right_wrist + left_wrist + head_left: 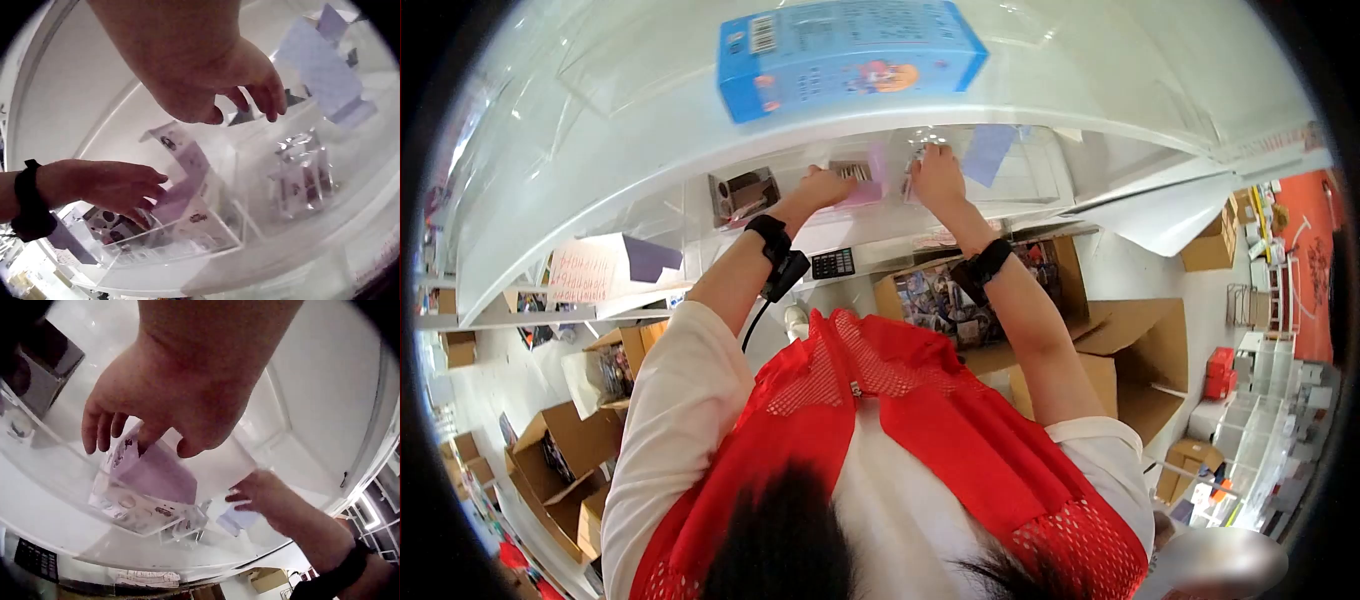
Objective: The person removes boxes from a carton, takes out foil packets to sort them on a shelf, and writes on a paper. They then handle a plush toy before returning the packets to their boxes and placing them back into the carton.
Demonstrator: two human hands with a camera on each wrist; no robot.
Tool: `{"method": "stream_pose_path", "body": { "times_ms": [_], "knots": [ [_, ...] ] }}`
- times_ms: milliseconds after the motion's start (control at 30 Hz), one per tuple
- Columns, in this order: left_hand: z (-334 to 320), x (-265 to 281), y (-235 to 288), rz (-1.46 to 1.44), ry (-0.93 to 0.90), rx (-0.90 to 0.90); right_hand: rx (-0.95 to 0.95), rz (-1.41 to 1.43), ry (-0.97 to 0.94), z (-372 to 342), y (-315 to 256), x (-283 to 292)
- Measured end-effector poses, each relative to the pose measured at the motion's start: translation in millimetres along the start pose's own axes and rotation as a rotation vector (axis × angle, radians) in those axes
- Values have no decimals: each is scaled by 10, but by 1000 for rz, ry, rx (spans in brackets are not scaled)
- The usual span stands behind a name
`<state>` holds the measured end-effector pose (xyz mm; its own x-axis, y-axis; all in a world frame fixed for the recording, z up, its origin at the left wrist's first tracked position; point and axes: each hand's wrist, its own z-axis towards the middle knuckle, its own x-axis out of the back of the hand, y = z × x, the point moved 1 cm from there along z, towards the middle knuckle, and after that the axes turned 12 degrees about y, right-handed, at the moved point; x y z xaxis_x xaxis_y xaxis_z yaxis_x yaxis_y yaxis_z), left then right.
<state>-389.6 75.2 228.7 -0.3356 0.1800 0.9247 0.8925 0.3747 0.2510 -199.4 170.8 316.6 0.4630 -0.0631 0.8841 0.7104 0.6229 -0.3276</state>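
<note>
The pale-purple printed card carton [156, 478] in the clear plastic bin [240, 237] lies just right of my left hand [825, 187], its fingers apart, touching it; my loosely spread right hand [940, 178] is farther. I can't tell its long axis.

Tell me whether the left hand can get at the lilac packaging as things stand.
Likely yes: the left hand is right at the lilac packaging, with nothing visible between them, and the right hand sits off to one side, leaving the way free.
</note>
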Motion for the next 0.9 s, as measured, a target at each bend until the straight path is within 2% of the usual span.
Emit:
{"method": "stream_pose_path", "body": {
  "times_ms": [133, 200, 267, 367, 400, 467, 600, 667, 767, 867, 900],
  "knots": [
    [-255, 418, 206, -196, -68, 25, -89, -31, -161, -137, 396, -221],
    [-353, 531, 255, -419, -132, 155, -92, 11, -196, -139, 504, -284],
    [-399, 568, 217, -714, -179, 362, -155, 35, -218, -113, 564, -353],
    [-428, 605, 232, -719, -155, 338, -212, -15, -355, -73, 467, -269],
    [-432, 619, 259, -702, -138, 375, -223, -48, -419, -58, 430, -233],
    [-438, 647, 337, -670, -101, 449, -226, -12, -413, -60, 460, -264],
    [-497, 662, 261, -645, -73, 313, -169, -20, -460, -26, 468, -326],
    [-446, 577, 167, -601, -29, 247, -172, 94, -431, 2, 541, -432],
    [-605, 573, 47, -567, 357, -81, -273, 335, -311, 40, 660, -504],
    [-1018, 922, 300, -715, 464, 72, -363, 603, -57, 1, 693, -321],
    [-1088, 952, 345, -815, 434, 56, -379, 692, 43, -30, 663, -210]
  ]
}}
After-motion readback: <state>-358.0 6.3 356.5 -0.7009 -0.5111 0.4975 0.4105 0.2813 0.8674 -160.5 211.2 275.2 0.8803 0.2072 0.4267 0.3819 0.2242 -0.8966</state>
